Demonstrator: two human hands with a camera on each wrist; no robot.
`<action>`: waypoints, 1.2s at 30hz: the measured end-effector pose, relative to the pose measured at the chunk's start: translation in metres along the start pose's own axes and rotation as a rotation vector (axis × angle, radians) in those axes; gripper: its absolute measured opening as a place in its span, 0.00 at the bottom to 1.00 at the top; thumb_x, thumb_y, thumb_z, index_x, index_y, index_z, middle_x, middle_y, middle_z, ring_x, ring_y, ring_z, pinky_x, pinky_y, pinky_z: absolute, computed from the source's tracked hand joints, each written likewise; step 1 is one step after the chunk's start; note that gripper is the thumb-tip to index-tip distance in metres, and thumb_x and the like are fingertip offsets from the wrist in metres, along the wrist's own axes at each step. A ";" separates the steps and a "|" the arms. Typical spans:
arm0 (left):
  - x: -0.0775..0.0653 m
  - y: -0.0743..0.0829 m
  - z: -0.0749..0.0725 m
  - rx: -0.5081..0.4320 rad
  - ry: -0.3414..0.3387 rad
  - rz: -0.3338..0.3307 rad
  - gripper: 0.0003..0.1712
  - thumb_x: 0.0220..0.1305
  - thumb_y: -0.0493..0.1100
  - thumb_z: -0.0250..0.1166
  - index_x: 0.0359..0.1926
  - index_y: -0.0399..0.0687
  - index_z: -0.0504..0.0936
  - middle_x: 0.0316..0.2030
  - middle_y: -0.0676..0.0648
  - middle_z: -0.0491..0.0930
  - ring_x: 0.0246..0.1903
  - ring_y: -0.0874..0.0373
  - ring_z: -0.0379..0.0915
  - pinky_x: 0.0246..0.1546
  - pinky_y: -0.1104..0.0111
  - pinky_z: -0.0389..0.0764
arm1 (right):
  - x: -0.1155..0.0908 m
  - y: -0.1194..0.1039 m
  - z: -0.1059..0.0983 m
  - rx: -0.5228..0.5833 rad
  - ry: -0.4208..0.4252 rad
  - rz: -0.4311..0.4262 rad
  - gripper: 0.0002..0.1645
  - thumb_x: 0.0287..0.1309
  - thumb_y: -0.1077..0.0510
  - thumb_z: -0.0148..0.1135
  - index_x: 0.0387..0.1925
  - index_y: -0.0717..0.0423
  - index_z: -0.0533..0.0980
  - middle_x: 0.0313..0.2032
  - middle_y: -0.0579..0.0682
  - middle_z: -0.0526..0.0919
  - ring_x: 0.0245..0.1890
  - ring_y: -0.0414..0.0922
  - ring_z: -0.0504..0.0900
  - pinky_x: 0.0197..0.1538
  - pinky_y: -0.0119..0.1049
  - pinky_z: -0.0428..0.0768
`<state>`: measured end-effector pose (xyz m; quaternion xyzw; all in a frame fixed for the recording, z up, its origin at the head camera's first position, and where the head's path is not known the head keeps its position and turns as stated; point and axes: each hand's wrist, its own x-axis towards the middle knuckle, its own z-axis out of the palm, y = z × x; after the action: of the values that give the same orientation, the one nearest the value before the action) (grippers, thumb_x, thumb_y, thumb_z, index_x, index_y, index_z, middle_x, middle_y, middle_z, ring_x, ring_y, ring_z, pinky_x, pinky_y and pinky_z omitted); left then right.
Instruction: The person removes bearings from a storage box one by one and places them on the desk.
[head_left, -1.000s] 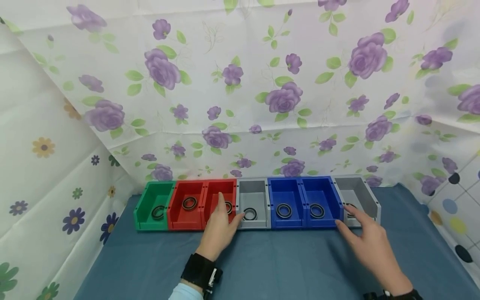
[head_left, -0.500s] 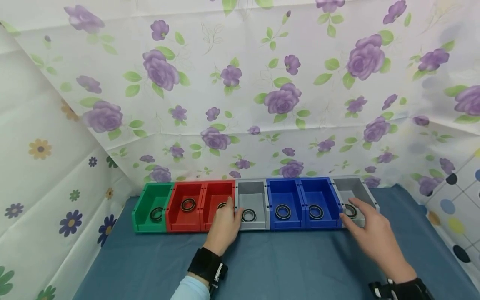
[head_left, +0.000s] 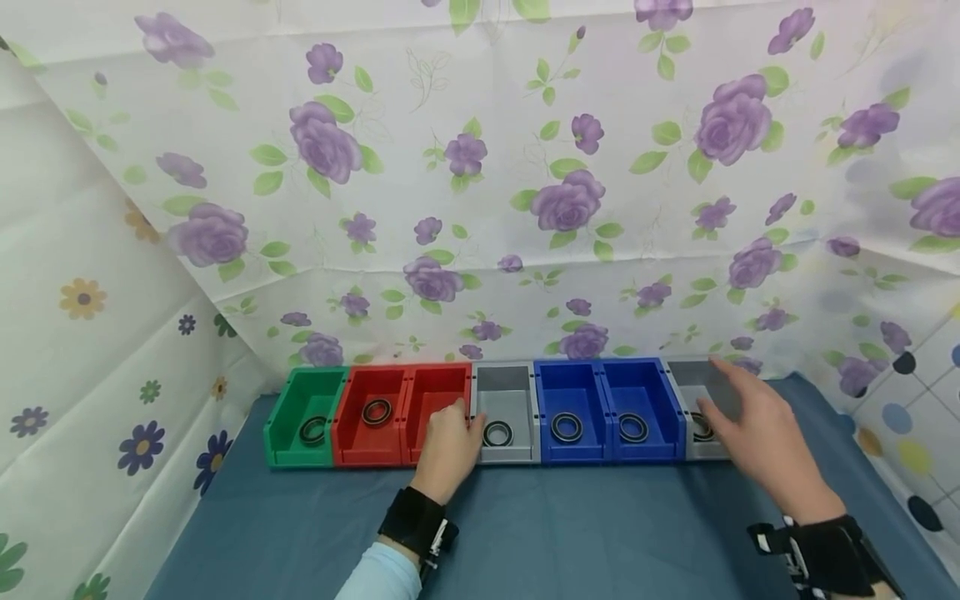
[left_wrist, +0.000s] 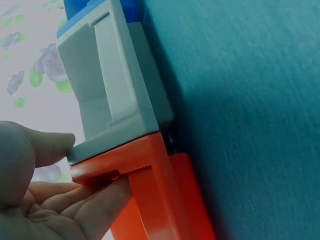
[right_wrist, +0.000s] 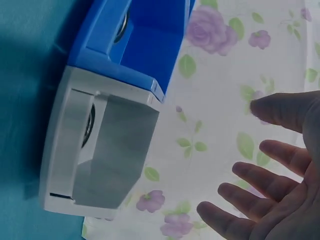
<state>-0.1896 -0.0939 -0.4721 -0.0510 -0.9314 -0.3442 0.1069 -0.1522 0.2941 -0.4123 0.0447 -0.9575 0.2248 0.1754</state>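
My left hand (head_left: pixel 447 446) reaches into the right-hand red bin (head_left: pixel 437 379), its thumb at the wall shared with the middle grey bin (head_left: pixel 504 379). In the left wrist view its fingers (left_wrist: pixel 107 207) run down behind the red rim and the tips are hidden, so I cannot tell what they hold. My right hand (head_left: pixel 776 442), fingers spread, hovers over the rightmost grey bin (head_left: pixel 688 383). Within that bin lies a ball bearing (head_left: pixel 701 427), partly covered by the hand. The right wrist view shows the right palm and fingers (right_wrist: pixel 260 182) with nothing between them.
The bins stand in one row against a flowered cloth backdrop (head_left: pixel 517 183). Bearings lie in the green bin (head_left: pixel 303 457), the left red bin (head_left: pixel 367 454), the middle grey bin and both blue bins (head_left: pixel 573 379). Blue cloth (head_left: pixel 570 533) covers the table in front.
My left hand has moved slightly right and deeper into the red bin, and the bearing there is now hidden. My right hand has risen from the grey bin, its fingers further back.
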 end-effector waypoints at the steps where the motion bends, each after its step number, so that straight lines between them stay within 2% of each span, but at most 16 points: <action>1: 0.000 0.000 0.000 -0.004 0.001 -0.012 0.13 0.63 0.48 0.61 0.36 0.41 0.76 0.13 0.51 0.64 0.13 0.63 0.63 0.11 0.70 0.65 | 0.002 0.001 0.001 -0.001 -0.016 -0.002 0.40 0.61 0.49 0.58 0.71 0.47 0.54 0.62 0.63 0.64 0.57 0.63 0.63 0.50 0.61 0.66; 4: -0.002 0.001 -0.001 -0.014 0.006 -0.037 0.12 0.63 0.47 0.61 0.25 0.48 0.73 0.13 0.50 0.63 0.12 0.61 0.62 0.11 0.70 0.64 | 0.006 0.008 0.006 -0.015 -0.091 0.000 0.40 0.61 0.52 0.58 0.71 0.49 0.53 0.62 0.64 0.62 0.57 0.64 0.63 0.50 0.61 0.67; 7: -0.002 0.002 -0.001 -0.016 0.011 -0.041 0.14 0.63 0.46 0.60 0.22 0.49 0.71 0.12 0.50 0.63 0.11 0.61 0.62 0.11 0.70 0.64 | 0.010 0.017 0.016 -0.043 -0.180 0.012 0.39 0.61 0.53 0.57 0.70 0.55 0.54 0.62 0.66 0.61 0.56 0.64 0.64 0.48 0.60 0.68; 9: -0.001 0.001 0.000 -0.003 0.010 -0.034 0.12 0.63 0.47 0.60 0.25 0.47 0.74 0.12 0.51 0.64 0.12 0.62 0.63 0.11 0.71 0.66 | 0.012 0.022 0.024 -0.060 -0.227 0.019 0.36 0.62 0.53 0.56 0.68 0.59 0.57 0.60 0.66 0.64 0.48 0.61 0.71 0.42 0.55 0.73; 11: 0.000 0.001 0.001 -0.001 0.004 -0.027 0.11 0.63 0.47 0.61 0.33 0.43 0.78 0.13 0.52 0.65 0.13 0.63 0.64 0.12 0.72 0.67 | 0.013 0.028 0.029 -0.056 -0.279 0.034 0.33 0.63 0.53 0.54 0.66 0.60 0.59 0.52 0.64 0.71 0.35 0.55 0.76 0.32 0.48 0.74; 14: 0.000 0.000 0.001 -0.005 -0.017 -0.018 0.18 0.63 0.48 0.61 0.46 0.37 0.79 0.15 0.52 0.67 0.14 0.64 0.65 0.13 0.72 0.68 | 0.015 0.035 0.035 -0.020 -0.355 0.049 0.28 0.67 0.54 0.50 0.65 0.60 0.61 0.35 0.55 0.78 0.17 0.44 0.68 0.20 0.40 0.66; 17: 0.001 -0.002 -0.001 -0.019 -0.028 -0.009 0.22 0.62 0.46 0.62 0.50 0.35 0.77 0.15 0.53 0.67 0.14 0.64 0.65 0.12 0.72 0.68 | 0.019 0.040 0.041 0.018 -0.403 0.063 0.26 0.69 0.57 0.44 0.65 0.59 0.61 0.20 0.47 0.71 0.12 0.43 0.61 0.17 0.38 0.63; 21: 0.003 -0.005 -0.003 -0.022 -0.029 -0.013 0.20 0.62 0.45 0.62 0.49 0.34 0.78 0.15 0.52 0.67 0.13 0.64 0.65 0.12 0.71 0.68 | 0.027 0.042 0.048 0.019 -0.426 0.078 0.28 0.64 0.64 0.39 0.65 0.61 0.60 0.15 0.48 0.63 0.13 0.43 0.59 0.17 0.38 0.61; 23: 0.004 -0.005 -0.004 -0.025 -0.029 -0.023 0.19 0.61 0.45 0.62 0.47 0.35 0.79 0.15 0.52 0.67 0.14 0.64 0.65 0.12 0.71 0.69 | 0.031 0.044 0.051 0.008 -0.436 0.087 0.30 0.60 0.67 0.39 0.66 0.63 0.59 0.17 0.49 0.65 0.13 0.43 0.60 0.18 0.38 0.61; 26: 0.006 -0.006 -0.008 -0.040 -0.033 -0.027 0.12 0.61 0.47 0.63 0.32 0.41 0.81 0.13 0.52 0.64 0.12 0.62 0.64 0.12 0.71 0.67 | 0.036 0.050 0.054 0.001 -0.456 0.092 0.34 0.58 0.67 0.44 0.68 0.64 0.54 0.20 0.50 0.66 0.13 0.43 0.61 0.17 0.38 0.62; 29: 0.008 -0.006 -0.011 -0.079 -0.047 -0.032 0.18 0.60 0.49 0.64 0.18 0.48 0.73 0.11 0.52 0.59 0.11 0.59 0.62 0.11 0.71 0.64 | 0.039 0.057 0.057 -0.018 -0.478 0.108 0.40 0.57 0.64 0.50 0.70 0.63 0.48 0.20 0.50 0.67 0.14 0.44 0.63 0.18 0.38 0.62; 31: 0.009 -0.006 -0.013 -0.099 -0.063 -0.043 0.21 0.59 0.49 0.64 0.14 0.48 0.70 0.10 0.51 0.58 0.10 0.58 0.61 0.10 0.70 0.62 | 0.039 0.060 0.059 -0.022 -0.507 0.127 0.44 0.54 0.64 0.53 0.70 0.63 0.47 0.21 0.54 0.70 0.16 0.44 0.64 0.20 0.39 0.63; 33: 0.010 -0.005 -0.013 -0.108 -0.080 -0.064 0.20 0.59 0.49 0.65 0.14 0.49 0.71 0.10 0.51 0.58 0.10 0.57 0.61 0.10 0.70 0.61 | 0.039 0.061 0.061 -0.037 -0.525 0.140 0.45 0.52 0.65 0.56 0.69 0.65 0.48 0.33 0.63 0.75 0.18 0.45 0.66 0.22 0.39 0.64; 36: 0.010 -0.005 -0.014 -0.112 -0.094 -0.081 0.18 0.59 0.49 0.65 0.15 0.49 0.74 0.11 0.51 0.58 0.10 0.57 0.62 0.11 0.70 0.61 | 0.039 0.062 0.064 -0.045 -0.535 0.151 0.46 0.48 0.67 0.57 0.68 0.68 0.50 0.51 0.72 0.68 0.20 0.45 0.67 0.23 0.39 0.66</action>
<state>-0.1975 -0.1067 -0.4630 -0.0352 -0.9160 -0.3968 0.0462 -0.2194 0.3207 -0.4776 0.0269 -0.9751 0.1960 -0.1001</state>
